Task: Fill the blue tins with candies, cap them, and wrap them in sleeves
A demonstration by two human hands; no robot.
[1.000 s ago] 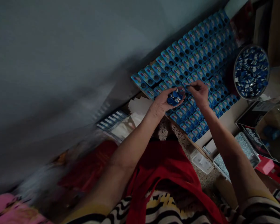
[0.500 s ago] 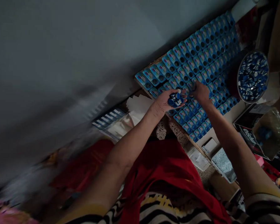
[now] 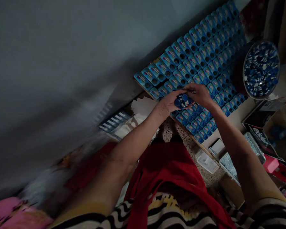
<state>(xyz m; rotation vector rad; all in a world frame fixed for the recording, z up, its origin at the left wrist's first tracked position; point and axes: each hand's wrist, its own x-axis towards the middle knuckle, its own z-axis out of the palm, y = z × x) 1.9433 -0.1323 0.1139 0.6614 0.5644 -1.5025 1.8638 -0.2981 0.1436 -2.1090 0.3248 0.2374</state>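
Observation:
My left hand (image 3: 169, 101) is cupped palm up, holding a small heap of round blue-and-white caps (image 3: 182, 101). My right hand (image 3: 200, 94) reaches over the fingers of my left, its own fingertips drawn together at the heap's edge; whatever they pinch is hidden. Beneath both hands lie rows of blue printed cards (image 3: 188, 56), laid side by side on a slanting board. Cards in the far rows show a dark round spot at one end, while cards in the near rows carry a blue round piece there.
A round tub (image 3: 244, 68) full of the same blue-and-white caps stands at the right. Below it are an open carton (image 3: 257, 135) and shallow trays (image 3: 207, 161). White paper sheets (image 3: 143, 106) lie left of the board, and a grey wall (image 3: 73, 57) rises behind.
My right hand has moved left from over the cards to the heap in my left palm. The left hand stays cupped around the caps. The view has shifted slightly.

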